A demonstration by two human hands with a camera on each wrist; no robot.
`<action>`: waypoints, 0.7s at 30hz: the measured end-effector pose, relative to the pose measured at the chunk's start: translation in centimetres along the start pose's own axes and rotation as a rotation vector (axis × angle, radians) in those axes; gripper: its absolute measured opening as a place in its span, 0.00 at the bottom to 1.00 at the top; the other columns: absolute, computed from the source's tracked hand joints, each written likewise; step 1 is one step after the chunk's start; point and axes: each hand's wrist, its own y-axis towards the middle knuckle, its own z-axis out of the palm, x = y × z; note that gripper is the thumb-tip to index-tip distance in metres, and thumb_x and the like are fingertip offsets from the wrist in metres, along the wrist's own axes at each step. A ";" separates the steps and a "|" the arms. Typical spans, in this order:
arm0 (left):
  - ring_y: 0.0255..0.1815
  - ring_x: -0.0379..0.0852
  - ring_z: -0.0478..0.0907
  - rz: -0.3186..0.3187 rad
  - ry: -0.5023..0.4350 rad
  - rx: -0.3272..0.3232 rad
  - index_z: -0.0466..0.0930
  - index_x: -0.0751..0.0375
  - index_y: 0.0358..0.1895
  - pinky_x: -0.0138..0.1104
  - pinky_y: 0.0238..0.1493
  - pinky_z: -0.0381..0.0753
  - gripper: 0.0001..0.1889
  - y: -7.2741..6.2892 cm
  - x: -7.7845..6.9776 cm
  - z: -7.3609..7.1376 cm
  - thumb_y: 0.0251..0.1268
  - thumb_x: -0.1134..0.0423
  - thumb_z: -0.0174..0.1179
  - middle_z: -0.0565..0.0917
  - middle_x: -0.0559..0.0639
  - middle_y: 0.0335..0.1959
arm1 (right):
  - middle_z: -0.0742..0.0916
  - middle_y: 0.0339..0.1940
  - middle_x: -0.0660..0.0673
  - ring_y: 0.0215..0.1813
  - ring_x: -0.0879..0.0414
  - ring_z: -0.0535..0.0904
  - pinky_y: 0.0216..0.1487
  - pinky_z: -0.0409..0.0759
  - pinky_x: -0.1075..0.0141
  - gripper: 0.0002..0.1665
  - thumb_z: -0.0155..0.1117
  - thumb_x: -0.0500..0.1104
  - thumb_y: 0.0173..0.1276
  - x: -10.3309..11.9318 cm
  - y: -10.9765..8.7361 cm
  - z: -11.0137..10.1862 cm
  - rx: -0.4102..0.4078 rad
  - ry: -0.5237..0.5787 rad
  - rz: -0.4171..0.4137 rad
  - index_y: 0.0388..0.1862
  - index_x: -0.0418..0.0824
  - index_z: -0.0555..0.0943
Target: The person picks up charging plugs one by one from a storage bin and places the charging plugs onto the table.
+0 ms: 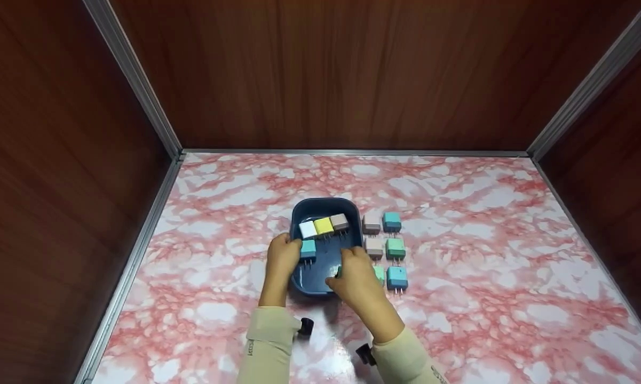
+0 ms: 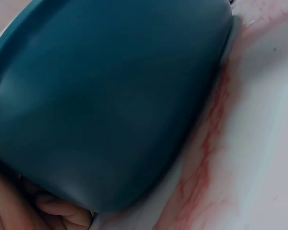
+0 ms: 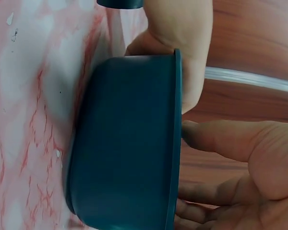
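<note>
A dark blue plastic bin [image 1: 326, 202] with rounded corners stands on the table. My left hand [image 1: 283, 257] grips its left rim, thumb at the inside and fingers outside. Inside lie several cube-shaped plug chargers with metal prongs: a white one [image 1: 308, 230], a yellow one [image 1: 324, 226], a greyish-pink one [image 1: 340, 221] and a blue one [image 1: 308, 249] near my left thumb. Over the bin's right front part, my right hand [image 1: 358, 280] pinches a green charger [image 1: 338, 272], mostly hidden by the hand. In the right wrist view the bin wall [image 3: 125, 143] hides the fingertips.
Right of the bin, more chargers stand in two columns, among them pink [image 1: 371, 224], blue [image 1: 392, 222], green [image 1: 395, 248] and another blue one [image 1: 397, 278]. The table [image 1: 475, 256] has a red-and-white marbled top. Brown wooden panels [image 1: 352, 74] enclose it at the back and sides.
</note>
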 end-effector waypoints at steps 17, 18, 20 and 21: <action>0.24 0.49 0.66 -0.014 0.003 -0.005 0.65 0.54 0.18 0.38 0.26 0.63 0.12 0.1 -0.1 -0.1 0.56 0.63 0.56 0.67 0.49 0.18 | 0.80 0.40 0.32 0.46 0.36 0.79 0.51 0.81 0.47 0.26 0.78 0.40 0.47 1.1 0.9 1.1 0.023 -0.243 -0.028 0.42 0.24 0.82; 0.23 0.49 0.65 -0.015 0.005 -0.005 0.65 0.54 0.18 0.38 0.26 0.63 0.12 0.1 -0.1 -0.1 0.56 0.63 0.56 0.67 0.49 0.18 | 0.80 0.39 0.32 0.46 0.36 0.79 0.51 0.81 0.47 0.25 0.77 0.38 0.47 1.1 0.9 1.2 0.031 -0.244 -0.022 0.41 0.24 0.82; 0.23 0.49 0.65 -0.015 0.006 -0.001 0.65 0.54 0.19 0.38 0.26 0.63 0.12 0.0 -0.1 -0.1 0.57 0.63 0.56 0.67 0.49 0.18 | 0.79 0.40 0.31 0.46 0.36 0.79 0.50 0.82 0.46 0.22 0.75 0.36 0.48 1.2 1.0 1.4 0.042 -0.237 -0.003 0.41 0.24 0.82; 0.23 0.49 0.65 -0.011 0.008 0.002 0.65 0.54 0.19 0.38 0.26 0.63 0.12 0.0 -0.1 -0.1 0.57 0.63 0.56 0.67 0.49 0.18 | 0.79 0.40 0.31 0.47 0.36 0.78 0.50 0.82 0.46 0.21 0.74 0.35 0.49 1.2 1.0 1.5 0.043 -0.239 0.003 0.41 0.24 0.82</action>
